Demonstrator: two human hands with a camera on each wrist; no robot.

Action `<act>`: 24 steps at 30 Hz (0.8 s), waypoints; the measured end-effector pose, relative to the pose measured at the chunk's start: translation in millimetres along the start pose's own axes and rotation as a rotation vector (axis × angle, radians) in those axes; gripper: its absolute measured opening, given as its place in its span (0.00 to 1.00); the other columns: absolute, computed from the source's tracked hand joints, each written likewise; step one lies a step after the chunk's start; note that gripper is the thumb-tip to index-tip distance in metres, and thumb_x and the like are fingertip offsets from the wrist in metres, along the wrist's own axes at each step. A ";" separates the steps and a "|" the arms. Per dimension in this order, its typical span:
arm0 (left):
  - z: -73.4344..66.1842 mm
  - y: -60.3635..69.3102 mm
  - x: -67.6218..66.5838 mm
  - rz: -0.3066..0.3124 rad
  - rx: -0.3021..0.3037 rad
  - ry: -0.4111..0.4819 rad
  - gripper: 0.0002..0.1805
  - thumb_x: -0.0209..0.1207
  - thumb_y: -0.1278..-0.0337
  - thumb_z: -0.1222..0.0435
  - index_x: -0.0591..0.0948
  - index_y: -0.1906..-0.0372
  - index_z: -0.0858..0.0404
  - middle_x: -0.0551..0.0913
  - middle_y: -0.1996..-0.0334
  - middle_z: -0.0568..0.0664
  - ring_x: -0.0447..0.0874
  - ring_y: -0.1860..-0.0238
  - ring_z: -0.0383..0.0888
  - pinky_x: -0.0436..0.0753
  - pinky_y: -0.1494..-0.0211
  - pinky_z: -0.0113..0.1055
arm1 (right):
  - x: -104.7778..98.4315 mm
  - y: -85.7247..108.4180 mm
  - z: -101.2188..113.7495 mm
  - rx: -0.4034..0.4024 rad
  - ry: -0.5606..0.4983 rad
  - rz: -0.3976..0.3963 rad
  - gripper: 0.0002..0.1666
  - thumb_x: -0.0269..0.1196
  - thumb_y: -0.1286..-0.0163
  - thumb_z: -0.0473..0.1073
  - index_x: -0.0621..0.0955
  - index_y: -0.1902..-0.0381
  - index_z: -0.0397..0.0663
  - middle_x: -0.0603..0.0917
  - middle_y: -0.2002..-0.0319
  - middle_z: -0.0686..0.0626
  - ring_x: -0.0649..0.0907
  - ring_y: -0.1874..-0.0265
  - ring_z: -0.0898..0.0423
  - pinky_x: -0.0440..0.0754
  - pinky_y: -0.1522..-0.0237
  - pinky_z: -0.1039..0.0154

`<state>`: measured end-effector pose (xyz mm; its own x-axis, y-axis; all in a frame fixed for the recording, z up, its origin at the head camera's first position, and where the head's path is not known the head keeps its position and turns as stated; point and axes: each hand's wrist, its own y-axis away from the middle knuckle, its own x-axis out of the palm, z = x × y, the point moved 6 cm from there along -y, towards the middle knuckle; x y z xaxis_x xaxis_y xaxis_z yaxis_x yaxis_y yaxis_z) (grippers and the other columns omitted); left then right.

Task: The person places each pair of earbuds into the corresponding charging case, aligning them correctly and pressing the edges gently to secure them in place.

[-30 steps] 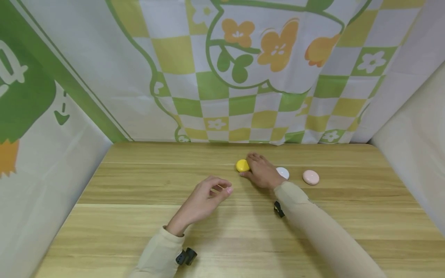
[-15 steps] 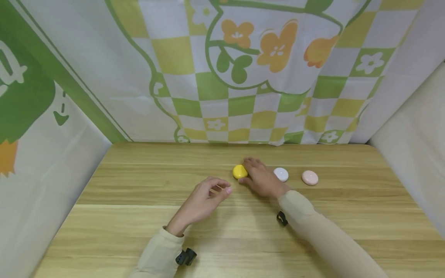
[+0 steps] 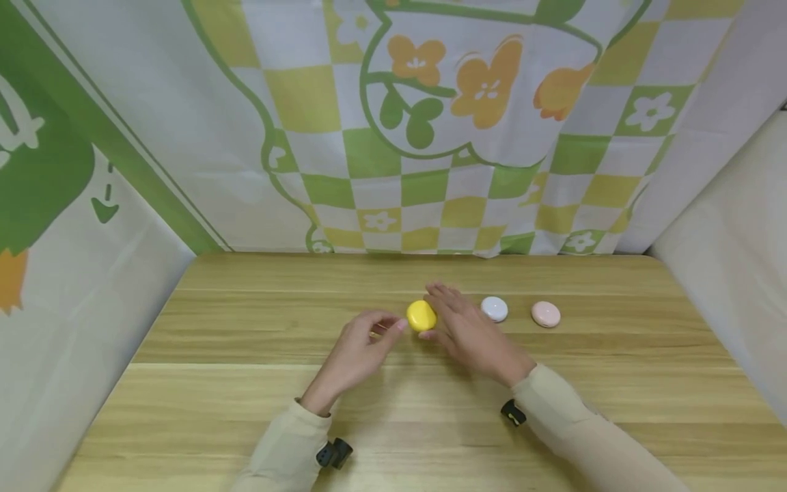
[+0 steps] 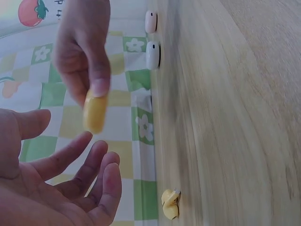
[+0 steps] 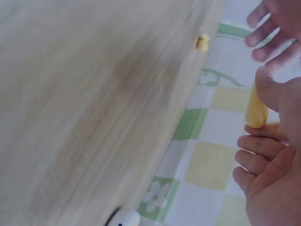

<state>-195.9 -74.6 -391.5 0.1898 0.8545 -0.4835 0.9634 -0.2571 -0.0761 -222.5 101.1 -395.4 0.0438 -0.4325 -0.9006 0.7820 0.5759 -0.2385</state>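
Observation:
My right hand (image 3: 470, 335) pinches a yellow, rounded disc-shaped case (image 3: 421, 316) between thumb and fingers. In the left wrist view the yellow case (image 4: 95, 113) is held on edge above the table. Close by on its left is my left hand (image 3: 359, 348), holding nothing; its fingers (image 4: 110, 183) are spread and loosely bent near the case's lower end. Whether they touch it I cannot tell. A small yellow figure-like object (image 4: 170, 203) sits on the table, mostly hidden behind the left hand in the head view.
Two similar round cases, one white (image 3: 494, 309) and one pale pink (image 3: 546, 314), lie on the wooden table (image 3: 215, 389) to the right of my right hand. A patterned cloth (image 3: 430, 184) hangs along the table's back edge.
The right hand has brought the yellow case nearer and slightly left, toward the left hand, away from the white one. The left hand has barely moved.

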 end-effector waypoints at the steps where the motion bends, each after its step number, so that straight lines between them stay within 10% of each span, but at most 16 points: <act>1: -0.7 -0.4 0.9 0.002 0.002 0.000 0.18 0.56 0.25 0.55 0.83 0.46 0.65 0.84 0.51 0.53 0.82 0.50 0.50 0.82 0.46 0.48 | -2.1 2.6 2.7 -0.008 0.003 -0.009 0.38 0.64 0.27 0.53 0.71 0.30 0.33 0.66 0.26 0.35 0.63 0.26 0.38 0.62 0.28 0.41; 24: -9.7 -4.0 14.6 0.055 0.036 0.086 0.14 0.58 0.26 0.58 0.84 0.52 0.66 0.84 0.55 0.52 0.81 0.49 0.49 0.82 0.46 0.46 | -22.0 27.4 19.0 -0.073 -0.187 -0.134 0.45 0.73 0.36 0.50 0.70 0.29 0.36 0.71 0.29 0.38 0.69 0.29 0.42 0.69 0.32 0.44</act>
<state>-195.1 -56.7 -389.7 0.2598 0.8737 -0.4113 0.9437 -0.3200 -0.0836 -190.2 113.2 -375.2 0.0623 -0.6251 -0.7780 0.7416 0.5507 -0.3831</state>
